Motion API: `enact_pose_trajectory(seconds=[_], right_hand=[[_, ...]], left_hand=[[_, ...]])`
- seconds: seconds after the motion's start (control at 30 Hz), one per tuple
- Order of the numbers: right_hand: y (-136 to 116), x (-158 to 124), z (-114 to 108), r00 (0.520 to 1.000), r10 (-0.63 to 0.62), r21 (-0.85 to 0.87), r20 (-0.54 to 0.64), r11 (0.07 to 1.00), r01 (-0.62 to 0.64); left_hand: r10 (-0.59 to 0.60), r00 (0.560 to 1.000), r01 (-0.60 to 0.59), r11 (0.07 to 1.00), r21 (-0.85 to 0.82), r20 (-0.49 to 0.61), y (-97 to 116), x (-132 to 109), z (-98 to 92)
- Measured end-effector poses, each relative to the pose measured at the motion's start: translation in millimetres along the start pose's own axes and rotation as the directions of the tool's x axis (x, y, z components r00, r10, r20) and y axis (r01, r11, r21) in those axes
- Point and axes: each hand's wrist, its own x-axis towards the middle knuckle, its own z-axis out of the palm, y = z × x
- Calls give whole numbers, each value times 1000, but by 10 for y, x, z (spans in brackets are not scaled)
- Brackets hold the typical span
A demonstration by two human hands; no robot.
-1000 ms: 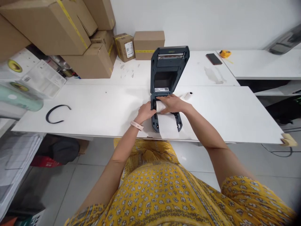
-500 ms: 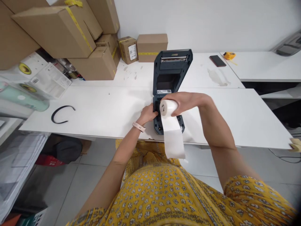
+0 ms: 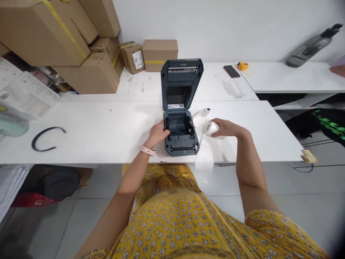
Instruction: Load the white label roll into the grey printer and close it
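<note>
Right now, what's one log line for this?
left hand: holds printer edge | right hand: holds paper roll beside printer | lid: open | bay: empty

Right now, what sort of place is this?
Likely a packing or shipping room: stacked taped cardboard boxes, an open label printer, and a paper roll in the right hand.

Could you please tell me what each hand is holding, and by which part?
The right hand grips the paper roll around its barrel, beside the printer, whose lid is open. The left hand holds the printer by its left wall.
</note>
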Motion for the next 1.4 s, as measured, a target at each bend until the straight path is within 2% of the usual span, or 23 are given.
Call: enact_pose_trajectory(seconds=[0.1,0.23,0.33,0.7,0.77,0.83,0.9,1.0,1.1,1.17,1.23,1.33,1.4], right_hand=[[-16,142,88,998,14,-123,-54,992,-20],[-71,248,129,994,-42,-205,-105,979,20],[-78,269,130,993,-72,-186,-97,981,53],[-34,268,140,995,-65,-136,-75,989,54],[-26,242,175,989,-95,-50,-115,995,90],[12,197,250,964,-175,149,-201,967,206],[74,160,373,929,-212,382,-304,866,323],[176,156,609,911,-130,605,-392,709,362],[258,184,789,912,-48,682,-407,648,339],[307,200,828,918,-58,693,-391,638,335],[356,229,801,916,-31,717,-399,613,333],[421,354,685,875,155,759,-458,581,294],[440,501,595,855,217,761,-471,590,269]], left_hand=[[-2,1000,2,999,-42,-4,3,-19,-1],[-11,1000,11,999,-46,-1,1,-21,0],[-9,1000,9,999,-36,-2,4,-20,0],[-20,1000,21,999,-49,17,31,-42,-15],[-23,1000,23,998,-55,16,28,-44,-11],[-23,1000,24,998,-65,15,29,-50,-11],[-21,1000,22,997,-78,20,34,-57,-14],[-21,1000,23,994,-106,24,38,-61,-16],[-23,1000,26,991,-130,19,24,-52,-7],[-17,1000,19,991,-134,17,7,-43,2],[-8,1000,11,991,-133,20,-4,-38,7],[-14,999,18,993,-117,29,4,-40,4],[-23,999,26,995,-98,30,20,-45,-1]])
